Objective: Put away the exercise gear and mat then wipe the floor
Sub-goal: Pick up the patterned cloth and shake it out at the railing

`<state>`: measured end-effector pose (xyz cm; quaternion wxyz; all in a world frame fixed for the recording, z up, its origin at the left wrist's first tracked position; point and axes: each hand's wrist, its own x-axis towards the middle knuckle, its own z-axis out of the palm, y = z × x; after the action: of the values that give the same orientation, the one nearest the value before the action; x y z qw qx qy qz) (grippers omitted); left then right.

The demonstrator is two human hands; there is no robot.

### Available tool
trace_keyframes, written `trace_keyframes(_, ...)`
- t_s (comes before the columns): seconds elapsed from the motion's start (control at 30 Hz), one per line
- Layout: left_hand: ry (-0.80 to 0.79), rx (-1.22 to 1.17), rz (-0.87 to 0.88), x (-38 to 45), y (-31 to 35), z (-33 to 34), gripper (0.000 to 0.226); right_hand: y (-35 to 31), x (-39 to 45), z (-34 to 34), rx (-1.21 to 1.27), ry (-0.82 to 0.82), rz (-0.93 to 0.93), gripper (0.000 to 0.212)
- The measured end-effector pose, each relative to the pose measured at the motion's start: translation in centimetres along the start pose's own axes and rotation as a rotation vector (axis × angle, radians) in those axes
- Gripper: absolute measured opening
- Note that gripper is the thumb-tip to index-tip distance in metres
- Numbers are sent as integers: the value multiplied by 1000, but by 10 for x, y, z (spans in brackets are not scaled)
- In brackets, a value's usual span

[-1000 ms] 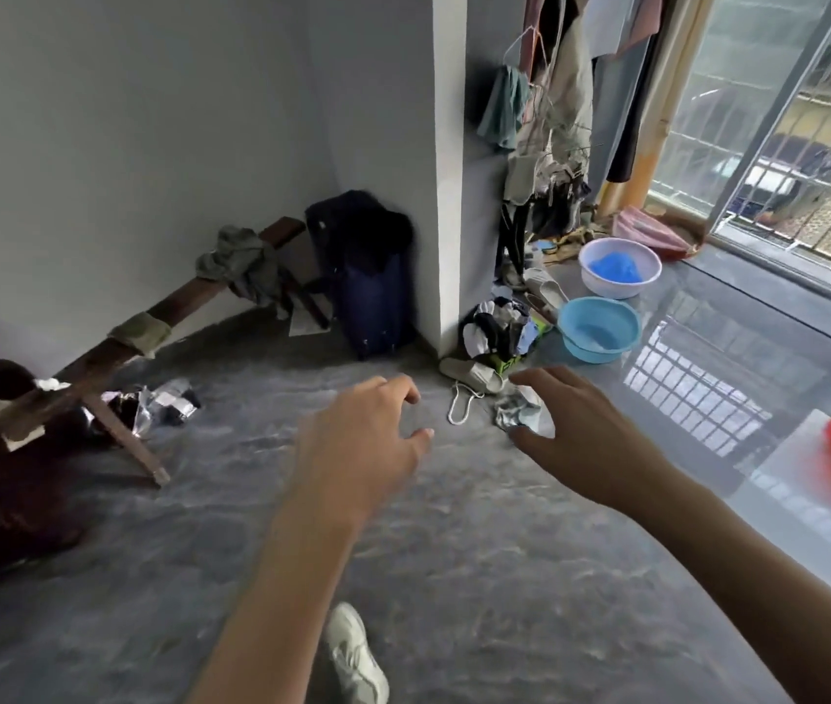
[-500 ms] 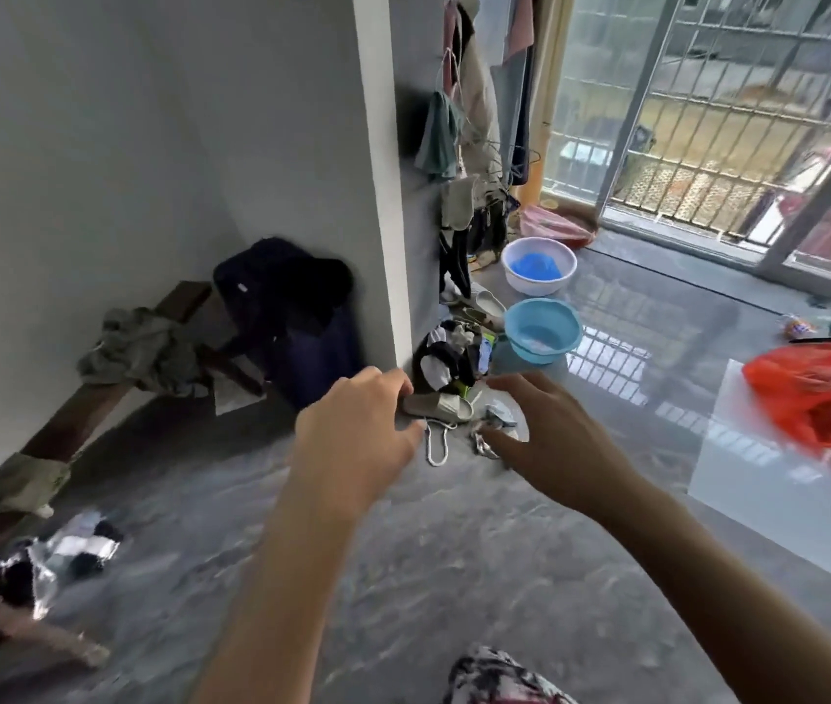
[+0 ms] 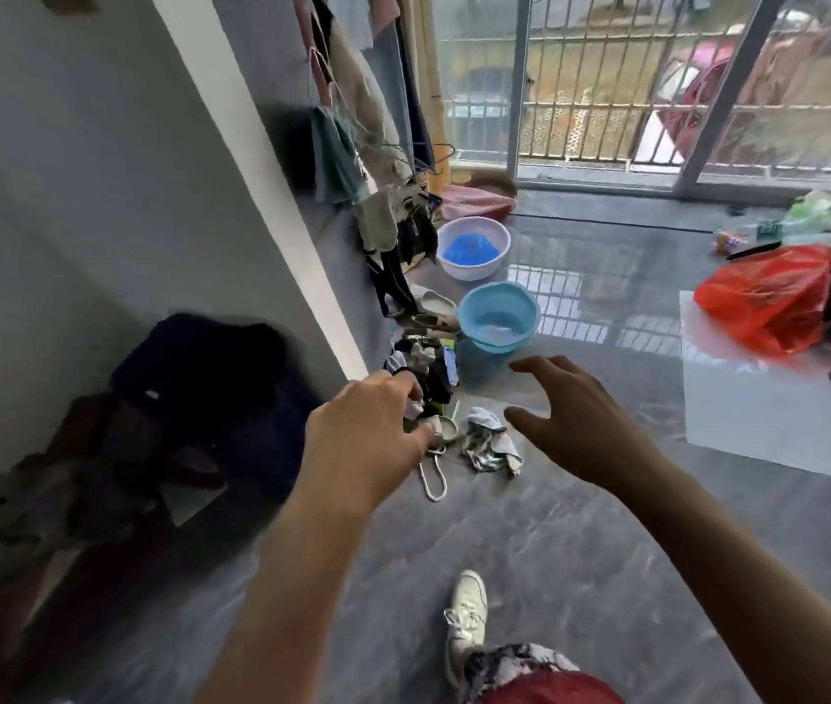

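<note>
Both hands reach out above the floor [image 3: 530,561] with nothing in their grip: left hand [image 3: 368,444] loosely curled, right hand [image 3: 571,419] spread wide. A crumpled rag [image 3: 489,442] lies on the floor between them, beside a white cord [image 3: 434,480].

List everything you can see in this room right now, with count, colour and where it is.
basin: one, light blue, floor by the pillar
bowl: one, white, something blue inside, behind the basin
plastic bag: one, red-orange, on the white board at right
white board: one, flat on the floor at right
crumpled rag: one, grey-white, floor between the hands
cord loop: one, white, floor left of the rag
suitcase: one, dark navy, against the left wall
hanging clothes: several, mixed colours, on the pillar
shoe: one, white, person's foot
left hand: fingers loosely curled, empty
right hand: open, spread
</note>
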<state>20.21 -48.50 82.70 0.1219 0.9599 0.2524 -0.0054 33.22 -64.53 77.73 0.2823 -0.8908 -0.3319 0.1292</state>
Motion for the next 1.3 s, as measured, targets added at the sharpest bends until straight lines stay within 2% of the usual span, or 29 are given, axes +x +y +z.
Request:
trace_keyframes(0.3,-105,60,153,172,-14,-3,34,25,130,-13,60,54,177,54)
trace_keyframes(0.57,-236,55,265,277,1,36,31,63,186,-30,41,129,327,50)
trace_keyframes(0.77,-317,59,422,347,-5,71,30,80,215,-9,75,176,496,48)
trace_keyframes(0.97,-380,123,615,456,-10,128,29,111,279,22,74,254,664,47)
trace_keyframes(1.1,-379,127,674,527,-3,176,29,150,330,50,88,280,692,47)
trace_keyframes(1.23,-358,44,674,562,-14,258,40,200,360,115,118,249,772,47)
trace_keyframes(1.3,-378,95,714,574,-24,313,47,231,365,160,171,210,836,46)
